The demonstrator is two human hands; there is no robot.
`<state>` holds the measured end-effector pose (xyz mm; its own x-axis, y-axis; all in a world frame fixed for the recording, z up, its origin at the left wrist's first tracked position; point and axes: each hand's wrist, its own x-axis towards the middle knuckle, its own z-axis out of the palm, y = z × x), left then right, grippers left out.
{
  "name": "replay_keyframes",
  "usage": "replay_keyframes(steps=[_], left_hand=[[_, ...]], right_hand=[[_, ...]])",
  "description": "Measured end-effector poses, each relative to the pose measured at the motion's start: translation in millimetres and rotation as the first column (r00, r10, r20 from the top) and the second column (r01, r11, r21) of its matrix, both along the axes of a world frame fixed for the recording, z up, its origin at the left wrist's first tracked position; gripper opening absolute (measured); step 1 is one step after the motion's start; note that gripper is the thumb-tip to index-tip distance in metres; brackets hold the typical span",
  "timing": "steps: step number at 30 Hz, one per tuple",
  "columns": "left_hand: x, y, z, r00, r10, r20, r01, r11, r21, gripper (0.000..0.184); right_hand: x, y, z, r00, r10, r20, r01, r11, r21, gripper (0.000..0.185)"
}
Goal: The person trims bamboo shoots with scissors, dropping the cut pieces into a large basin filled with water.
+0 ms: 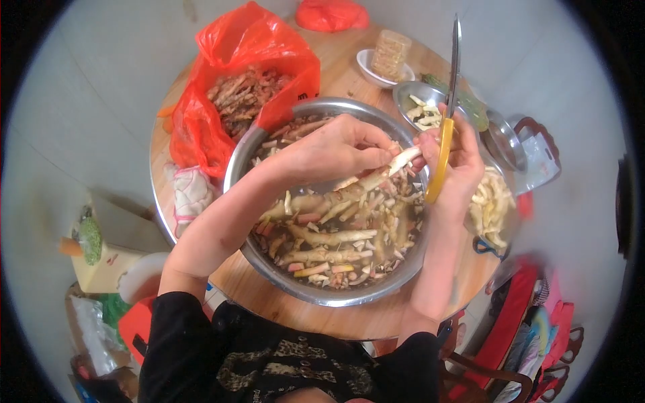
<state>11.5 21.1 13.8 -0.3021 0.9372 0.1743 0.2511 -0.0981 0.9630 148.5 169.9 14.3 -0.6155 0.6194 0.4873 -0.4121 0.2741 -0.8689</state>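
Over a large metal basin of dark water and pale root pieces, both hands hold one whitish peeled root. My left hand pinches it from the left, fingers closed. My right hand has its fingertips at the root's right end and also holds scissors with yellow handles, blades pointing up. Inside the basin, long roots and short pinkish and yellowish cut pieces lie in the water.
An open red bag of brown roots stands back left on the round wooden table. A metal bowl and another container of pale pieces are at right. A white dish holds a clear jar. A cloth lies left.
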Motion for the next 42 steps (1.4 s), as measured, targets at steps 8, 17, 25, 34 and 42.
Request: replay_keyframes(steps=[8, 17, 25, 34, 42], left_hand=[[-6.7, 3.7, -11.8, 0.988, -0.142, 0.053, 0.141, 0.990, 0.024, 0.026], [-3.4, 1.9, -7.3, 0.996, -0.089, 0.006, 0.089, 0.996, 0.017, 0.023], [-8.2, 10.8, -21.8, 0.986, -0.019, 0.163, 0.014, 0.999, 0.035, 0.020], [5.0, 10.1, -16.0, 0.918, 0.227, -0.324, -0.165, 0.964, 0.207, 0.021], [20.3, 17.5, -26.5, 0.724, 0.379, -0.577, -0.164, 0.906, 0.389, 0.027]], right_hand=[[-0.3, -1.6, 0.8, 1.000, -0.006, 0.030, 0.006, 1.000, 0.001, 0.052], [-3.2, -3.2, -2.4, 0.998, -0.010, -0.059, 0.009, 1.000, -0.017, 0.050], [-2.3, 2.8, -4.2, 0.998, -0.009, -0.069, 0.009, 1.000, -0.003, 0.050], [-4.9, 4.6, -6.0, 0.961, -0.276, -0.027, 0.275, 0.961, -0.015, 0.049], [0.8, 10.5, 2.8, 0.975, -0.211, -0.070, 0.192, 0.957, -0.216, 0.042]])
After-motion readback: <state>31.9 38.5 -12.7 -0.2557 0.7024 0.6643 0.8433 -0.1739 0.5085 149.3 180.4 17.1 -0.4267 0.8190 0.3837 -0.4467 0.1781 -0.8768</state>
